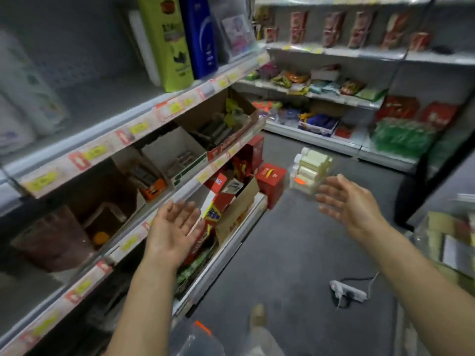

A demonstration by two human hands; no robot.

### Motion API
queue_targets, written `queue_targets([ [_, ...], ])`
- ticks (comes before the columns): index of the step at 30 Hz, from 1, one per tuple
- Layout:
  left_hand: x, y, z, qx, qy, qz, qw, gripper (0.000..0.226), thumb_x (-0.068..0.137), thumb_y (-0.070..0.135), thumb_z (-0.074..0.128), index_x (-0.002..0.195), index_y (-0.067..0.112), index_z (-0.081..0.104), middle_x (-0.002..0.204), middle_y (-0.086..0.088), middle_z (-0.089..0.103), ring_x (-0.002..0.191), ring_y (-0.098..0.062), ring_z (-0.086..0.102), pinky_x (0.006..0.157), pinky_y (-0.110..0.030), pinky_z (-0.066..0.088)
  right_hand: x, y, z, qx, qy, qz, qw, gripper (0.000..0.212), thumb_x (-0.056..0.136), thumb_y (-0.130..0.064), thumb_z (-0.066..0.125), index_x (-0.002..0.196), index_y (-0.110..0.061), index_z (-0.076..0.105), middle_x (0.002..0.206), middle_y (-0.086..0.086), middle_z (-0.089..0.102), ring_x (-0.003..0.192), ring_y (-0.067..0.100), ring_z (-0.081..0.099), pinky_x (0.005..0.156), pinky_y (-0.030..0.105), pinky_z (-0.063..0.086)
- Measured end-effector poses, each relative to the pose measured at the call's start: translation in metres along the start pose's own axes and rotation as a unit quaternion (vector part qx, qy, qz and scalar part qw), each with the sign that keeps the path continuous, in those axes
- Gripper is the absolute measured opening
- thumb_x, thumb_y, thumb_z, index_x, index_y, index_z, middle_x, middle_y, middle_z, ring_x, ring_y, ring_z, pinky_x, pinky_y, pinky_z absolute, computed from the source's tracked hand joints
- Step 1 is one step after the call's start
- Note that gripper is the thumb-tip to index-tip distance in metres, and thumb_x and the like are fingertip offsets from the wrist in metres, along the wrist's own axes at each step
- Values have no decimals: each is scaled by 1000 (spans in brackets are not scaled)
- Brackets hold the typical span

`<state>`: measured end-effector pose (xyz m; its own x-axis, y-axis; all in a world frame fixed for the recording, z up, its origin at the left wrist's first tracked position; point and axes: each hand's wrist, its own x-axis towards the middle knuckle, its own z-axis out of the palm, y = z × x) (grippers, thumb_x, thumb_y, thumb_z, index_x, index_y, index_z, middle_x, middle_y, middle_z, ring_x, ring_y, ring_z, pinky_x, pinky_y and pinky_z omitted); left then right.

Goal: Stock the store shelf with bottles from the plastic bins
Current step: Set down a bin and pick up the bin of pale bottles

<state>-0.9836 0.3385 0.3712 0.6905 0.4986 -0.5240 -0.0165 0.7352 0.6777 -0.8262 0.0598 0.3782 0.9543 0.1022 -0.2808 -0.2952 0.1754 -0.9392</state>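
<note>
Shelf (108,98) with one green bottle (165,42), one blue bottle (199,34); left hand (172,232), right hand (352,204) open-fingered, empty.

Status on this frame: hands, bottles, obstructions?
Both empty: left hand open, right hand open. Ahead of right hand, clear bin of pale bottles, not gripped. On the floor nearby, power strip with cord.

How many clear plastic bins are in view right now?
3. The floor bin ahead holds pale bottles; the right-edge bin sits at the frame's right side; the bottom bin is at the lower edge, cropped. Others may be hidden.
</note>
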Motion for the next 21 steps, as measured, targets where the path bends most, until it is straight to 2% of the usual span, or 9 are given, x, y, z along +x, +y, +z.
queue_targets([
  [3, 55, -10, 53, 19, -21, -33, 999, 23, 100, 36, 50, 90, 18, 62, 94, -2, 70, 92, -19, 65, 81, -38, 51, 59, -16, -13, 14, 31, -4, 999, 24, 104, -29, 45, 94, -15, 61, 89, 7, 67, 75, 21, 66, 70, 34, 49],
  [9, 165, -9, 168, 38, -57, -78, 995, 24, 100, 37, 51, 100, 16, 63, 98, -5, 71, 93, -22, 66, 81, -39, 51, 190, -53, -8, 26, 69, 16, 997, 24, 104, -29, 44, 93, -15, 61, 88, 7, 68, 70, 19, 67, 68, 35, 50],
  [12, 216, -5, 225, 61, -75, -79, 992, 24, 100, 36, 50, 94, 17, 63, 92, -5, 71, 92, -22, 66, 89, -40, 50, 245, -76, -12, 33, 90, 16, 995, 24, 104, -27, 44, 91, -15, 60, 86, 6, 66, 71, 19, 66, 69, 34, 50],
  [16, 267, -18, 294, 95, -95, -110, 985, 26, 101, 35, 49, 91, 16, 63, 91, -5, 71, 92, -22, 65, 94, -41, 49, 305, -102, -42, 52, 135, 16, 989, 24, 105, -27, 43, 90, -17, 59, 85, 4, 64, 71, 19, 66, 69, 33, 49],
  [19, 304, -37, 341, 115, -116, -134, 977, 26, 100, 35, 50, 90, 16, 63, 85, -4, 72, 91, -21, 65, 94, -40, 48, 347, -115, -77, 72, 172, 19, 982, 23, 104, -29, 44, 90, -19, 59, 86, 3, 64, 60, 13, 69, 68, 32, 50],
  [21, 329, -49, 371, 125, -118, -149, 974, 25, 100, 36, 50, 90, 17, 62, 88, -4, 72, 91, -21, 65, 92, -40, 49, 376, -121, -100, 75, 196, 25, 977, 22, 104, -29, 45, 90, -18, 58, 86, 4, 64, 64, 14, 69, 68, 32, 50],
])
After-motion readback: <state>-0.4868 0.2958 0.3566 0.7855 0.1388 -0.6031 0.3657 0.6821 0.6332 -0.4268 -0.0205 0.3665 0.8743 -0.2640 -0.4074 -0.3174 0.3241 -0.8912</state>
